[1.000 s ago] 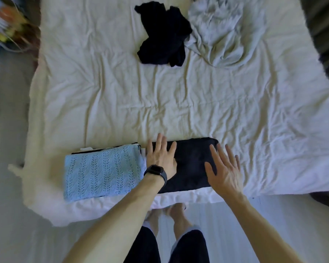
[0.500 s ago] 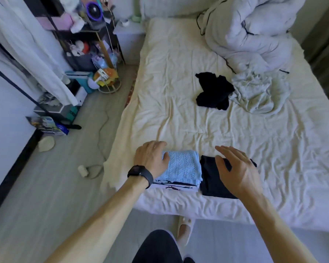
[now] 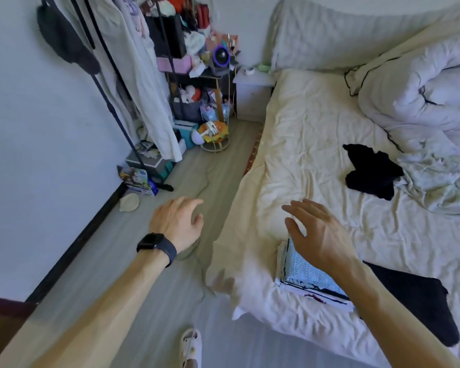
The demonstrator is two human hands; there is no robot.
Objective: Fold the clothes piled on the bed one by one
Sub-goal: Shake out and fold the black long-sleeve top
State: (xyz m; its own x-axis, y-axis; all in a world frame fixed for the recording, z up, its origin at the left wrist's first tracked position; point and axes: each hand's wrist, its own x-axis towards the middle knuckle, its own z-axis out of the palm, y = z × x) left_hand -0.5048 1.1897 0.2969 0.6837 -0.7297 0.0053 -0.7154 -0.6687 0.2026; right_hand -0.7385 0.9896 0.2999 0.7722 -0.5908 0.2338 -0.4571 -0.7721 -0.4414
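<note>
Hovering empty and loose-fingered, the left hand [image 3: 177, 225] and right hand [image 3: 318, 232] could topple the folded stack [image 3: 307, 273] at lower right.

Both forearms are bare to the near edge of view. A black rectangular smartwatch [image 3: 151, 241] on a dark matte strap circles the wrist of the left hand [image 3: 179, 225]. A white strapped slipper [image 3: 190, 346] covers one foot.

Left hand [image 3: 178, 224] has left the folded blue knit [image 3: 311, 272] and now hangs over the floor [image 3: 154, 325] beside the bed [image 3: 303, 160], holding nothing. Right hand [image 3: 319, 235] has left the folded black garment [image 3: 414, 298]; fingers spread, it now shows over the knit.
</note>
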